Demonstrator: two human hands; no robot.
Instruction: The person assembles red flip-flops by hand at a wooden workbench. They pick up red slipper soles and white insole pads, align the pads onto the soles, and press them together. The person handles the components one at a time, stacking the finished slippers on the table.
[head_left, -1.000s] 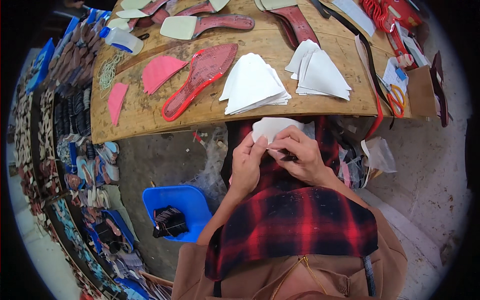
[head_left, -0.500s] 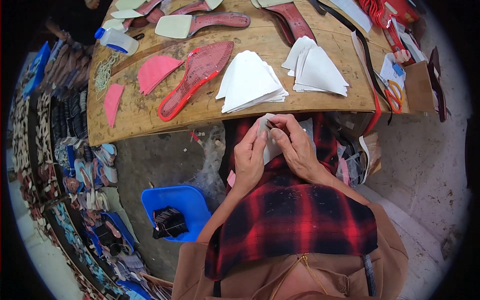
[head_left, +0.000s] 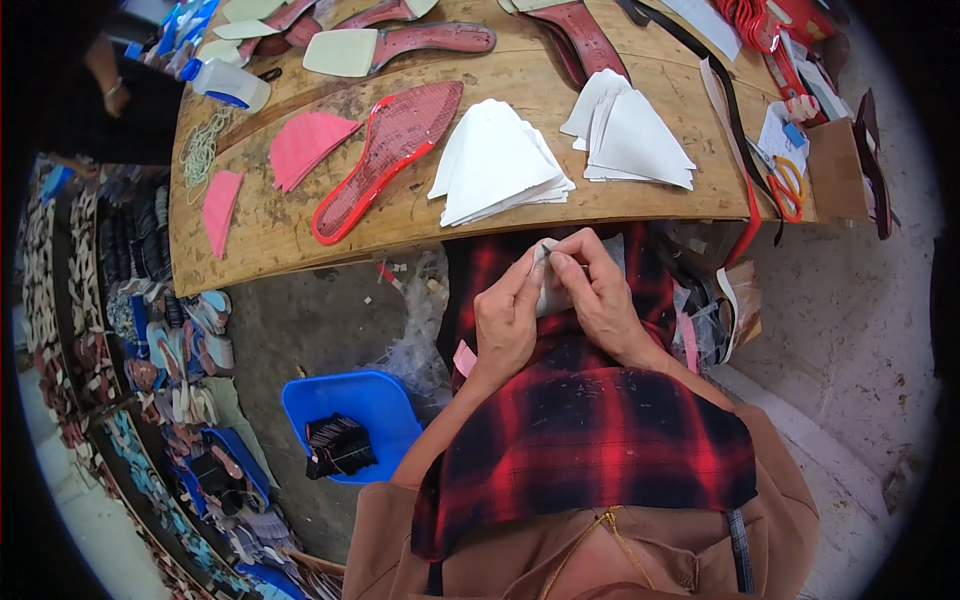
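Over my lap, just off the table's near edge, my left hand (head_left: 507,318) is closed on a white cut piece (head_left: 553,293) of sheet material. My right hand (head_left: 603,298) pinches a small dark pointed thing (head_left: 546,250) against the top edge of that piece; its kind is too small to tell. Both hands meet at the fingertips, hiding much of the white piece. Above them on the table lie two fanned stacks, a left white stack (head_left: 497,165) and a right white stack (head_left: 640,142). Left of these rests a red-edged shoe insole (head_left: 395,155) with a snakeskin pattern.
Pink cut pieces (head_left: 308,147), a bottle (head_left: 228,84) and tangled string (head_left: 203,146) lie on the wooden table (head_left: 370,215). Orange-handled scissors (head_left: 789,188) are at its right end. A blue bin (head_left: 385,400) holds dark pieces. Another person's hand (head_left: 117,98) shows at upper left.
My right fingers have shifted slightly on the white piece, which now sits lower and more covered. At upper left, the other person's arm has come further into view.
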